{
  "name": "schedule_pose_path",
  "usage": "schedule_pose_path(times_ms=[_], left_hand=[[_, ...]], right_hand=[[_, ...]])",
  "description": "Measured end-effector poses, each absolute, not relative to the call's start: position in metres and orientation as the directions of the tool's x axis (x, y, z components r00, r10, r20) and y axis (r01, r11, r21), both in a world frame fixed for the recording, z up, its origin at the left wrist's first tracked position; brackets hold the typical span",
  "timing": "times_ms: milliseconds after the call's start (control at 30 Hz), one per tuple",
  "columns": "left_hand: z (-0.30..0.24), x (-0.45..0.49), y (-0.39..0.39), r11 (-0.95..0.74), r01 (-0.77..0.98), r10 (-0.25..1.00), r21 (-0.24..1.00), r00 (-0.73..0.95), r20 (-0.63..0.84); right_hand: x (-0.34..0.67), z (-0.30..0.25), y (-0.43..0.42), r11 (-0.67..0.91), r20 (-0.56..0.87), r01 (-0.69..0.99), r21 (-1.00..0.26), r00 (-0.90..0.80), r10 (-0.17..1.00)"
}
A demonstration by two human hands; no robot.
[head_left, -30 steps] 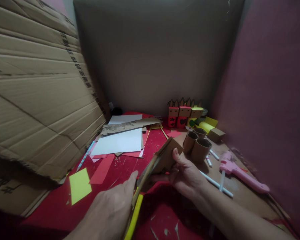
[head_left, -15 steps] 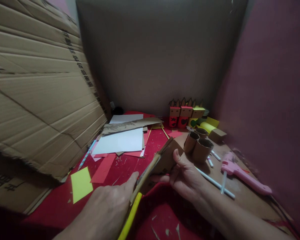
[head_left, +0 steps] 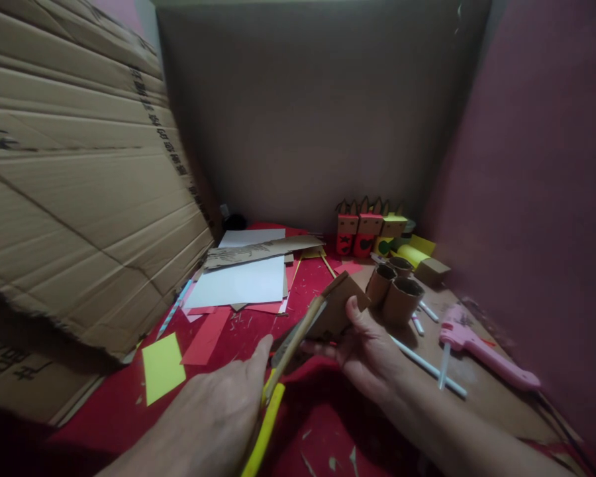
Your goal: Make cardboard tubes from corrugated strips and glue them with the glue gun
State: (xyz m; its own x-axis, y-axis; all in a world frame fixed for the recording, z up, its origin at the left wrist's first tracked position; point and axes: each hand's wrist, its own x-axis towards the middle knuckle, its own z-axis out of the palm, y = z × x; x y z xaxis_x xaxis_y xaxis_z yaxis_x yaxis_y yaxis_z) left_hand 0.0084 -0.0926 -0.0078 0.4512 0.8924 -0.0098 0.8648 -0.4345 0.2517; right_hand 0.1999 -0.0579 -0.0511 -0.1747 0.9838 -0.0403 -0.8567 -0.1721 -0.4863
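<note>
My left hand (head_left: 223, 414) grips yellow-handled scissors (head_left: 278, 374), whose blades reach up and to the right into a piece of brown cardboard (head_left: 340, 305). My right hand (head_left: 372, 348) holds that cardboard piece from the right, thumb on its face and fingers curled beneath. Just behind it stand three brown cardboard tubes (head_left: 397, 291), close together.
A large corrugated cardboard sheet (head_left: 74, 179) leans along the left. White and red paper sheets (head_left: 238, 281) lie mid-table, a yellow card (head_left: 163, 366) nearer. A pink glue gun (head_left: 481, 351) and glue sticks (head_left: 427, 363) lie right. Decorated tube figures (head_left: 365, 228) stand by the back wall.
The scissors and the cardboard piece have shifted slightly up and right, the blades further along the cardboard's edge. Both hands stay in nearly the same places.
</note>
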Motion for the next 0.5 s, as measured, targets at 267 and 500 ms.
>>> schedule_pose_path(times_ms=[267,500], left_hand=[[-0.025,0.007,-0.092,-0.428,0.849,0.896,0.31,0.443,0.026],[-0.033,0.006,-0.087,-0.392,0.876,0.92,0.279,0.378,0.105]], right_hand=[[0.199,-0.05,-0.058,-0.144,-0.041,-0.855,-0.498,-0.142,0.989],[0.199,-0.049,-0.061,-0.228,-0.08,-0.844,-0.486,-0.217,0.973]])
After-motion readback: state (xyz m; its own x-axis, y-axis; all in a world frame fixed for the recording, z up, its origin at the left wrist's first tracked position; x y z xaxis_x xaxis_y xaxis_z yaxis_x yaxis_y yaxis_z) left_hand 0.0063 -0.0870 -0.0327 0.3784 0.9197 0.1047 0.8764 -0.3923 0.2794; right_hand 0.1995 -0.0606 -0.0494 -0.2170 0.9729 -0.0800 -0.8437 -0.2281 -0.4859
